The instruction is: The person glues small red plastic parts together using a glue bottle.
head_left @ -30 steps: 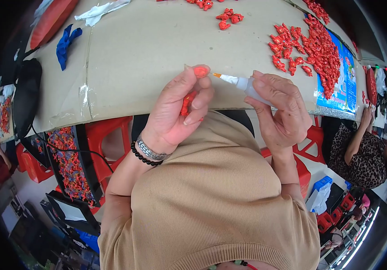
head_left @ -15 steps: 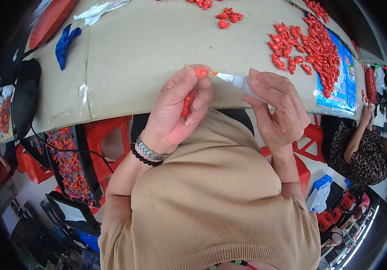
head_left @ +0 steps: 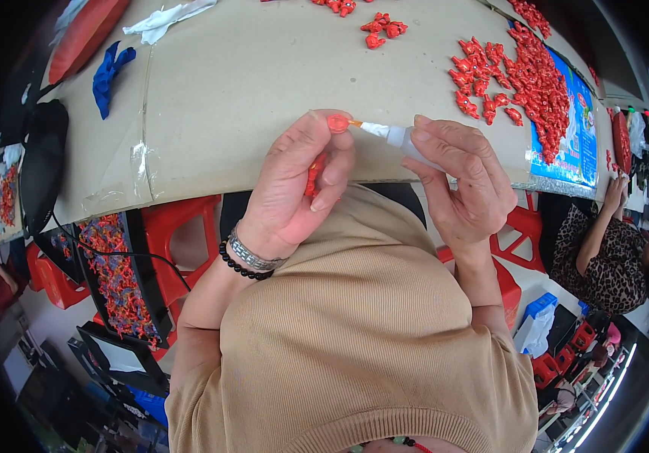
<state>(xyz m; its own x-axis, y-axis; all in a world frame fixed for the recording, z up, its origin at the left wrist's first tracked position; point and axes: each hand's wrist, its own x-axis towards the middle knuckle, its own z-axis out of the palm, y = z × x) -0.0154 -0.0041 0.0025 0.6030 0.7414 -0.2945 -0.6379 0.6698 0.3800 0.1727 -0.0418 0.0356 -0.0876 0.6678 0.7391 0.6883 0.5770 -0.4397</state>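
Note:
Between the thumb and fingertips of my left hand is a small red plastic piece. More red figure pieces are tucked in the palm under the curled fingers. My right hand grips a squeeze bottle, pale and translucent with a white neck and a thin amber nozzle. The nozzle's tip is at the right edge of the red piece; whether it touches cannot be made out. Both hands are above the table's near edge.
On the beige table, a heap of red figures covers part of a blue printed sheet at right. A small red cluster lies farther back. Blue cloth is at left, above a black object. A crate of coloured parts stands lower left.
My right hand and the bottle have shifted very slightly left. My left hand and the red piece stay nearly still.

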